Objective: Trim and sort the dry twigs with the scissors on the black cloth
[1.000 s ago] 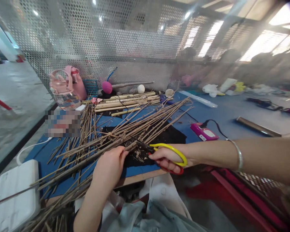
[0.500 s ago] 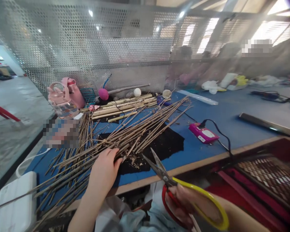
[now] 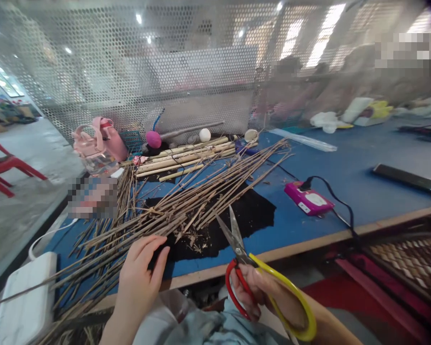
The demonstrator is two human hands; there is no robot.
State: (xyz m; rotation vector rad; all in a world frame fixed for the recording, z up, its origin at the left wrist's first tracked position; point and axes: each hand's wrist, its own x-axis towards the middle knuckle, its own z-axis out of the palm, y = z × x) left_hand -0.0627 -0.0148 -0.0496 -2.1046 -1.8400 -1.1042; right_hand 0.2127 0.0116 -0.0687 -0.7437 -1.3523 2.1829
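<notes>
My right hand (image 3: 249,285) grips a pair of scissors (image 3: 239,247) by their handles, one loop red and the other yellow. The scissor blades are spread apart, pointing up over the near edge of a black cloth (image 3: 255,206). Beside the near side of a heap of thin dry sticks (image 3: 179,203), my left hand (image 3: 141,266) is open, thumb apart from the fingers, with nothing visible between them. The sticks lie slantwise across the cloth and the table. Small plant scraps (image 3: 197,244) are scattered on the cloth between both hands.
Thicker pale canes (image 3: 187,160) lie behind the sticks. A pink bottle (image 3: 93,148) stands at back left, and a white power bank (image 3: 27,292) sits at front left under stick ends. A magenta box (image 3: 309,197) with a black cable is on the blue table (image 3: 362,143). Perforated metal (image 3: 104,72) borders the back.
My left hand has drawn back from the sticks toward the table edge, its thumb and fingers wider apart. The scissors have moved slightly left and up, still in my right hand.
</notes>
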